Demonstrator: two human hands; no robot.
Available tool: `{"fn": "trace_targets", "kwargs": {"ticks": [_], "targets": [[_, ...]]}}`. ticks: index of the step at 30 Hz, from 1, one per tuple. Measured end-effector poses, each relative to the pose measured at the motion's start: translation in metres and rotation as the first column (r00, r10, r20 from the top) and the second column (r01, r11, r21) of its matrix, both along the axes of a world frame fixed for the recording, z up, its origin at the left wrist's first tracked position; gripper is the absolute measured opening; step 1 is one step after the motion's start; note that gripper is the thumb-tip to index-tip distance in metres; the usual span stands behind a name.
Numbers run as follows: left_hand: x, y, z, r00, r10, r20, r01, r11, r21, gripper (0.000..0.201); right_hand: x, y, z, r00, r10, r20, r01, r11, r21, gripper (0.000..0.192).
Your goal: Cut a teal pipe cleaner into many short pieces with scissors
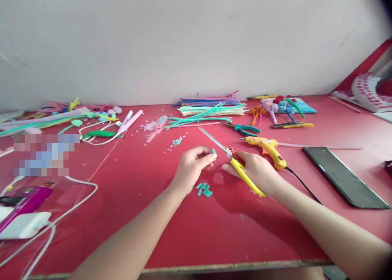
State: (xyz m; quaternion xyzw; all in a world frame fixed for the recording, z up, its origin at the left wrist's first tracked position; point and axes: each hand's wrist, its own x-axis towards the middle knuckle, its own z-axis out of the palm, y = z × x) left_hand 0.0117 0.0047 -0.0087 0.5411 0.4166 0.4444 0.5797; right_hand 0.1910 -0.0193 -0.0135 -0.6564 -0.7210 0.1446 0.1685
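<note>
Mid-bench, the left hand (pixel 191 164) is pinching a teal pipe-cleaner bit (pixel 213 151) while the right hand (pixel 259 170) is gripping yellow-handled scissors (pixel 235 162); next snip probably needs lining up.

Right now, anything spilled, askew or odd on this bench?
Nothing damaged. Small teal cut pieces lie loose on the red table below the left hand, and pale scraps are scattered further back. The right hand holds yellow-handled scissors.

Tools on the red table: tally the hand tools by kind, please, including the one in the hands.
Scissors, yellow-handled, in the right hand: 1
Glue gun, yellow: 1
Pliers, teal-handled: 1
Total: 3
</note>
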Motion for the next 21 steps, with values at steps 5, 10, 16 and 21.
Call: {"fn": "trace_targets", "kwargs": {"ticks": [5,10,16,21], "targets": [[-0.0039,0.0059,-0.0045,0.976,0.140,0.164,-0.144,0.990,0.009,0.012,-0.0012,-0.0020,0.0023,0.985,0.009,0.172,-0.016,0.999,0.036,0.038],[-0.0066,0.0093,-0.0039,0.959,0.156,0.235,-0.174,0.983,0.059,0.010,-0.0005,-0.0025,0.0044,0.979,0.063,0.193,-0.080,0.994,0.080,0.037],[-0.0075,0.0079,-0.0001,0.949,0.140,0.283,-0.161,0.985,0.055,0.008,0.0003,-0.0025,0.0017,0.974,0.045,0.221,-0.071,0.992,0.108,0.037],[-0.0075,0.0080,0.0009,0.942,0.135,0.308,-0.161,0.985,0.061,0.007,0.0005,-0.0013,-0.0001,0.975,0.055,0.214,-0.082,0.989,0.124,0.037]]}}
